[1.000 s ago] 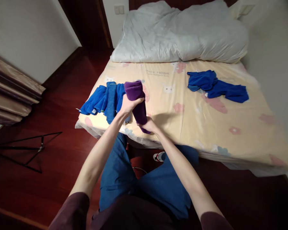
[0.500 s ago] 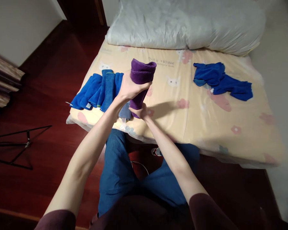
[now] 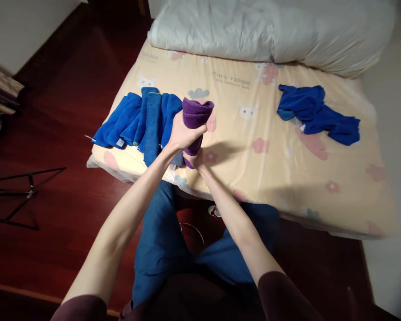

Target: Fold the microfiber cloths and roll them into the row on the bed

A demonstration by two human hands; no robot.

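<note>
Purple towel, rolled into a thick bundle, is held upright above the near left part of the bed. Left hand is wrapped closed around its upper half; right hand grips the lower end from beneath (fingers mostly hidden by the cloth). Just left of the hands, a row of folded blue towels lies on the yellow patterned sheet. Loose blue cloths lie well apart at far right, a white duvet beyond.

Purple towel's lower end behind fingers
</note>
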